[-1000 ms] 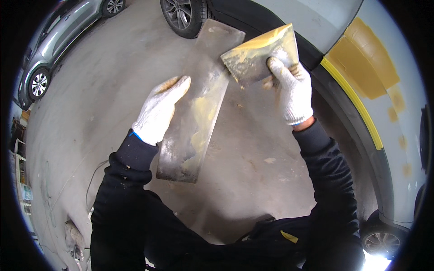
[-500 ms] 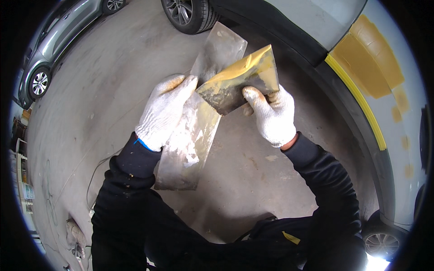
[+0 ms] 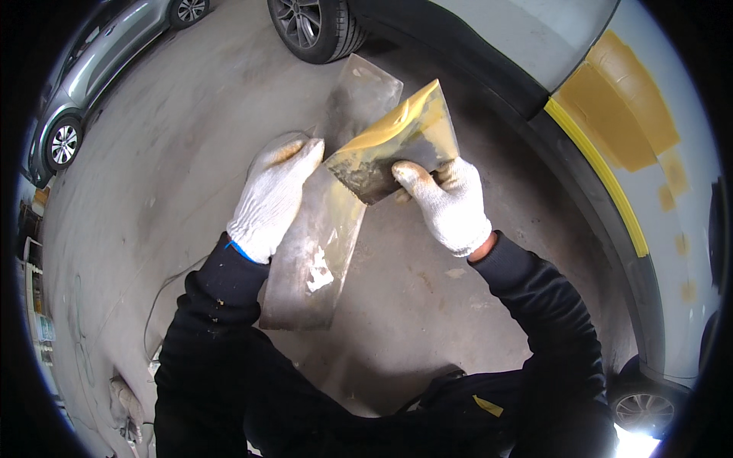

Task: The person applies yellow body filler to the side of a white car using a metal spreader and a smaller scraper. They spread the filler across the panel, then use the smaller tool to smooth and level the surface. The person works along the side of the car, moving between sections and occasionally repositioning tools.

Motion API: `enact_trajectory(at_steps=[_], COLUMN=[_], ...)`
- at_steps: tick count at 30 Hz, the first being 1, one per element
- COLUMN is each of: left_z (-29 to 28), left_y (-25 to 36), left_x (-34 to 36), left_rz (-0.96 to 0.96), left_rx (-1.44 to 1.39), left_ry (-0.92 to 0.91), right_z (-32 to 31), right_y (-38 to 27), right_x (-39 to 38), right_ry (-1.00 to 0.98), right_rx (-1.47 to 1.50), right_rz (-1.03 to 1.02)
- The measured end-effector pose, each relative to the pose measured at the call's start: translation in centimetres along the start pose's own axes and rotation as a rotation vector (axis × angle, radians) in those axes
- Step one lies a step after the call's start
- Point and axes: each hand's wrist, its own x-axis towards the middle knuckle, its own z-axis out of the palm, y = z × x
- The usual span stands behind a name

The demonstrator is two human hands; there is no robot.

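My left hand (image 3: 271, 195), in a white knit glove with soiled fingertips, is closed on a long metal plate (image 3: 309, 263) smeared with pale and yellow residue, tilted lengthwise across the middle of the view. My right hand (image 3: 447, 202), gloved alike, pinches a squarish metal spreader (image 3: 416, 141), thumb on its face. A band of yellow putty lies along the spreader's upper edge, with more smears below it. The spreader overlaps the upper half of the plate, its left corner close beside my left hand's fingertips; whether it touches the plate I cannot tell.
A light car body (image 3: 687, 221) curves along the right, with a mustard-coloured patch (image 3: 611, 107) and yellow tape (image 3: 595, 172). Its dark wheel (image 3: 309, 23) is at top. A grey car (image 3: 92, 69) stands at upper left. Hoses or cables (image 3: 160, 305) lie on the concrete floor (image 3: 153, 206).
The spreader has come down and leftward over the plate, turning slightly, with my right hand moving along with it. The plate and my left hand have shifted slightly downward.
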Motion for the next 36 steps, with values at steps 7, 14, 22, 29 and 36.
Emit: enact_trajectory(at_steps=[7,14,22,29,36], left_z=[-1.0,-0.5,-0.1,-0.4,-0.3], left_y=[-1.5,0.2,0.5,-1.1,-2.0], left_x=[0.6,-0.5,-0.7,-0.3,0.1], left_rz=[-0.053,0.053,-0.129,-0.112,-0.148], left_rx=[-0.016,-0.034,-0.217,-0.248,-0.131], left_ry=[-0.056,-0.035,-0.058,-0.122,-0.088], right_z=[1.2,-0.9,-1.6,-0.1,0.4], right_y=[-0.4,0.1,-0.5,0.6,1.9], right_x=[-0.3,0.9,1.2,-0.8,-1.2], right_ry=[-0.102,-0.028,-0.081,-0.131,-0.182], right_rx=[-0.010,0.148,0.140,0.064,0.064], right_rz=[-0.128,-0.030,0.091,0.062,0.001])
